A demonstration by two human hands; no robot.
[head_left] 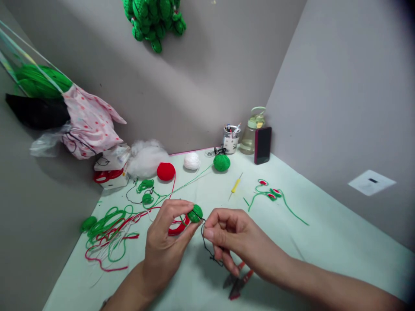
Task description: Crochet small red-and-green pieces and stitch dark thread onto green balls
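My left hand (165,242) pinches a small green crocheted piece (195,214) between thumb and fingers, over the pale green table (324,242). My right hand (227,237) is closed in a pinch just right of it, holding a thin black thread (207,246) that runs from the green piece and loops down under my fingers. A red curved piece (178,228) shows just below the green one, behind my left fingers. Small red-handled scissors (238,283) lie on the table under my right hand.
Tangled green and red yarn (106,233) lies at the left. Red (166,171), white (192,161) and green (221,162) yarn balls, stuffing (145,157), a pen cup (231,139), a bottle (252,131) and a phone (262,144) stand at the back. A yellow-handled hook (236,185) and small crocheted pieces (269,192) lie mid-right.
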